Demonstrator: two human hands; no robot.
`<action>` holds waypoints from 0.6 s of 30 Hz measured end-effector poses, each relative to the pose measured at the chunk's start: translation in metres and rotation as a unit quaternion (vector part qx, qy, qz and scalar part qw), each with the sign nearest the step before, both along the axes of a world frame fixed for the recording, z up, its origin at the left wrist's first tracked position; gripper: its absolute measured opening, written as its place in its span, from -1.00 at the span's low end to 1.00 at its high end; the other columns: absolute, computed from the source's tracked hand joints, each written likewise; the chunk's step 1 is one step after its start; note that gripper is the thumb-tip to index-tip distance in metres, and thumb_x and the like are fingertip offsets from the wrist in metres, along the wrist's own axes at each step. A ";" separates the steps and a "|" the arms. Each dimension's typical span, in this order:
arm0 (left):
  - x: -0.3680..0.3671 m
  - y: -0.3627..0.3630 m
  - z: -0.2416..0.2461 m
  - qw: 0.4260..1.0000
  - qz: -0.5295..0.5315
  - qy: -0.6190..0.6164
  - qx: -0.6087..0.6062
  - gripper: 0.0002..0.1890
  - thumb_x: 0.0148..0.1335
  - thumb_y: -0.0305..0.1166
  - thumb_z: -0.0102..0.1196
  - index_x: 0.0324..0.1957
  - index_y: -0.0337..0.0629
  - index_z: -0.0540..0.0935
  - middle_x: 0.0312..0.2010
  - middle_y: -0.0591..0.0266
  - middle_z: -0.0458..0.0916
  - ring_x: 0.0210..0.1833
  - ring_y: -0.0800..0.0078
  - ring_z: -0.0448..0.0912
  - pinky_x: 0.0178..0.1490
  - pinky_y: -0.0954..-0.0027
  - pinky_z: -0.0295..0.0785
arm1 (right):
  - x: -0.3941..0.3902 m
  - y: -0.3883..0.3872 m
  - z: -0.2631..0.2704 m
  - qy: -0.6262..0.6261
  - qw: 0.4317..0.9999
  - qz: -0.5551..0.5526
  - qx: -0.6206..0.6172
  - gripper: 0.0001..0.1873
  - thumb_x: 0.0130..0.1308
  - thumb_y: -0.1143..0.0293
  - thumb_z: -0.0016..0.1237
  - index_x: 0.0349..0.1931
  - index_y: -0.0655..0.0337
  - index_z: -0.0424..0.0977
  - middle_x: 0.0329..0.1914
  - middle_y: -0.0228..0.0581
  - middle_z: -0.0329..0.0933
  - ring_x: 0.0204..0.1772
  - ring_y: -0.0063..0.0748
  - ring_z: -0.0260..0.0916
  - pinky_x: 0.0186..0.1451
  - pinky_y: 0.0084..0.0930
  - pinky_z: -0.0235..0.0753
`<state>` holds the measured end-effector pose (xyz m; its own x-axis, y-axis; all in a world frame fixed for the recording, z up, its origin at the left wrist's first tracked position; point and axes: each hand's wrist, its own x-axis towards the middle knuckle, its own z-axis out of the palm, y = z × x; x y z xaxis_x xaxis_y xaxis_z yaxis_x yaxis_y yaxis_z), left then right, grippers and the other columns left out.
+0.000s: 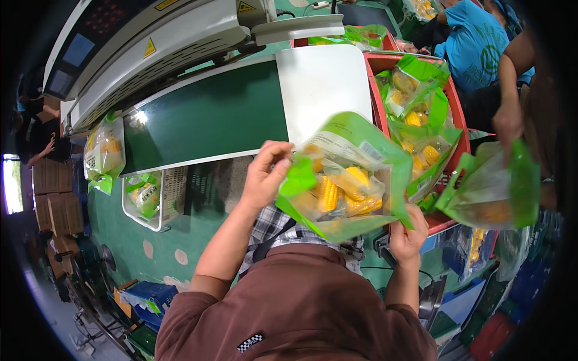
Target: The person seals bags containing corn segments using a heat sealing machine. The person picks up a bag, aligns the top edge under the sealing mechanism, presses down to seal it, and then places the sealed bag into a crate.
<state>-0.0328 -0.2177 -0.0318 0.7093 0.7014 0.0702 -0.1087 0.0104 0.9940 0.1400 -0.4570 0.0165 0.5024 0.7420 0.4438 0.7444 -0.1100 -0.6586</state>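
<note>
Between my hands hangs a green-edged plastic bag (pixel 343 180) with several wrapped yellow corn cobs showing through its clear side. My left hand (pixel 270 173) pinches one edge of it. On the other side my right hand (pixel 407 230) grips a corner. Beyond the bag lies a white plate (pixel 323 90) at the end of a dark green conveyor belt (pixel 207 113). A red crate (pixel 458 117) to the right holds several similar corn bags (pixel 417 113). The held bag covers part of the crate's near side.
A white and grey machine (pixel 180 58) spans the belt. Another corn bag (pixel 106 151) hangs over the belt's far left end, above a white basket (pixel 158 221). At right, another person's hand (pixel 508 119) holds a blurred bag (pixel 492 189). A person in a blue shirt (pixel 474 43) sits behind.
</note>
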 end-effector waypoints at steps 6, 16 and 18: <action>0.005 -0.010 0.024 0.994 0.074 -0.037 0.065 -0.92 0.04 -0.60 0.05 -0.37 -0.34 0.50 -0.34 0.18 0.41 -0.29 0.43 0.38 -0.17 0.46 0.31 | -0.009 -0.034 -0.023 0.006 0.998 -0.065 0.013 -0.78 -0.05 0.62 -0.21 -0.36 0.41 0.45 -0.46 -0.04 0.42 -0.50 -0.17 0.37 -0.42 -0.47 0.40; 0.022 -0.016 -0.001 0.985 0.129 -0.078 -0.079 -0.95 0.17 -0.55 -0.03 -0.32 -0.31 0.46 -0.25 0.28 0.35 -0.26 0.58 0.34 -0.17 0.59 0.27 | -0.011 -0.008 -0.014 -0.016 0.998 0.017 0.060 -0.84 -0.10 0.67 -0.05 -0.42 0.43 0.41 -0.44 0.00 0.42 -0.45 -0.16 0.39 -0.39 -0.46 0.40; 0.020 -0.013 -0.002 0.993 0.118 -0.027 -0.009 -0.94 0.22 -0.58 -0.11 -0.31 -0.31 0.44 -0.24 0.26 0.35 -0.21 0.55 0.40 -0.13 0.59 0.30 | -0.008 -0.007 -0.020 0.002 0.996 -0.062 0.056 -0.86 -0.02 0.66 -0.09 -0.39 0.44 0.42 -0.42 -0.02 0.43 -0.42 -0.19 0.39 -0.36 -0.47 0.39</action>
